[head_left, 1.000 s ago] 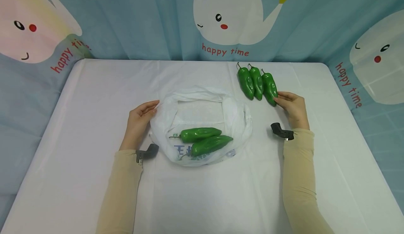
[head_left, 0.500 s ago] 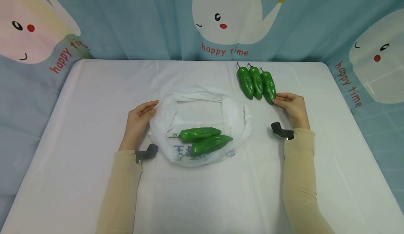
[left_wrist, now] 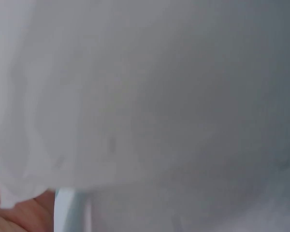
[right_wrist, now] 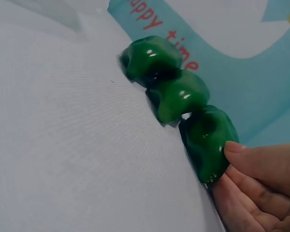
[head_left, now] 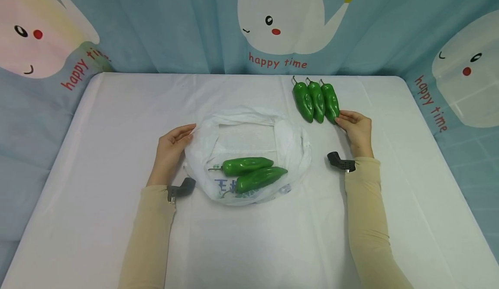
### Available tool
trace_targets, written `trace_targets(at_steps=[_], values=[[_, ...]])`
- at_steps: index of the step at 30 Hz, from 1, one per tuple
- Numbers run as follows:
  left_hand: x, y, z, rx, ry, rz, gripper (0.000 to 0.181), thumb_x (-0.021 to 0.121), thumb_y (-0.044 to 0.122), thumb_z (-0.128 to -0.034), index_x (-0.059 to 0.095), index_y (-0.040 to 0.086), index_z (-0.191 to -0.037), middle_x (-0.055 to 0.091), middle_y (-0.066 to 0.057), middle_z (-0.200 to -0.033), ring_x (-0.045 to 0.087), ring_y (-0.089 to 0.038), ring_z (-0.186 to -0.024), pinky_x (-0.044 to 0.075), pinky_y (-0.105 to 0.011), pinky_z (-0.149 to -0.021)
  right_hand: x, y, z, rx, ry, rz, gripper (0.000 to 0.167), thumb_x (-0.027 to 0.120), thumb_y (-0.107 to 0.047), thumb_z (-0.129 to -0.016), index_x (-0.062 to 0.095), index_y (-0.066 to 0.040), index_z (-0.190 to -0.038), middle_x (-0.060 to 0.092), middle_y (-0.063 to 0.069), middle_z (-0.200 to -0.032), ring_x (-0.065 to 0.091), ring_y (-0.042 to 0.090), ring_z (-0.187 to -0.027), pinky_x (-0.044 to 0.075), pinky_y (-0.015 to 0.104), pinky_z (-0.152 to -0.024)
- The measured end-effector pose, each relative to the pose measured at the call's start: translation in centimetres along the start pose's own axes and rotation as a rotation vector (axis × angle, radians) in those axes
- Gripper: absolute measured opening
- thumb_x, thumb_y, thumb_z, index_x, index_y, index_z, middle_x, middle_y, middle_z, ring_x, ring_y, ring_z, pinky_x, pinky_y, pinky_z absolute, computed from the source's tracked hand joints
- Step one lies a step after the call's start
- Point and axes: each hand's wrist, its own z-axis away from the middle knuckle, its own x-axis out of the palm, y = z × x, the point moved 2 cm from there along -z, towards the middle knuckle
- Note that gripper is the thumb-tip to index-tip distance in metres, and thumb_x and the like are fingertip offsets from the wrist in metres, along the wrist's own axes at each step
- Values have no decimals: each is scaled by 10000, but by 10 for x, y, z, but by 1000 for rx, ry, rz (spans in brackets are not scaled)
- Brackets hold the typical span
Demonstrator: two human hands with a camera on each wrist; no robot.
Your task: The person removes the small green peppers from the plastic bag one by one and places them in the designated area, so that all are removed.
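A white plastic bag [head_left: 206,150] lies open on the table with two green peppers [head_left: 247,166] inside. My left hand [head_left: 170,152] pinches the bag's left edge; in the left wrist view the bag [left_wrist: 111,96] covers most of the picture and part of the hand [left_wrist: 29,212]. Three green peppers stand side by side at the back right, stems away from me. My right hand [head_left: 356,131] pinches the lower end of the rightmost pepper [head_left: 330,102]. Up close in the right wrist view, thumb and fingers [right_wrist: 261,169] hold that pepper [right_wrist: 209,140] beside the middle one [right_wrist: 180,96].
A white cloth covers the table [head_left: 249,245]. A blue curtain [head_left: 175,24] with whale prints hangs behind the back edge and down both sides. Each wrist carries a small black camera, the right one [head_left: 341,162] over the table.
My right hand has moved the rightmost pepper slightly away and to the left, closer against the other two. The left hand and the bag have barely moved.
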Motion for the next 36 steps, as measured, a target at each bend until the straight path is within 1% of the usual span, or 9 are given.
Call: trace_targets(at_steps=[6,15,19,27,32,36], values=[[1,2,1,-13,-2,-2,355,585,177,-948,586,46,-1278,608,-112,-1216,552,-98,-1104,432,-138,-876,1,1,0,-4,-6,-5,357,687,21,-835,588,121,-1163,679,-71,-836,639,35,-823,495,125,-730],[0,2,1,-13,-1,8,345,584,160,-948,590,43,-1272,617,-89,-1196,554,-91,-1092,435,-138,-873,1,2,1,8,-13,24,378,688,-29,-850,587,86,-1196,666,-31,-934,628,50,-874,494,135,-759],[0,0,0,-10,0,11,344,591,170,-944,597,48,-1266,622,-80,-1189,557,-94,-1091,438,-141,-870,-1,2,2,12,-10,-30,395,701,-46,-844,584,86,-1198,668,-34,-918,627,65,-867,500,142,-754],[0,0,-1,0,-3,15,349,593,179,-944,595,38,-1264,629,-66,-1175,561,-92,-1080,439,-144,-869,-6,0,4,26,18,-253,425,696,39,-817,545,148,-1199,694,10,-849,655,109,-843,518,176,-747],[0,-1,-1,-8,5,8,345,588,178,-946,596,42,-1263,628,-65,-1165,562,-93,-1072,443,-143,-862,-9,-3,3,27,43,-268,435,708,17,-816,549,135,-1203,682,25,-881,648,114,-858,516,185,-769],[0,-2,-1,-13,4,1,347,583,177,-947,593,35,-1263,626,-70,-1160,559,-95,-1063,447,-144,-852,-10,-8,5,9,67,-265,397,693,28,-824,565,122,-1188,686,29,-903,649,123,-862,514,181,-767]])
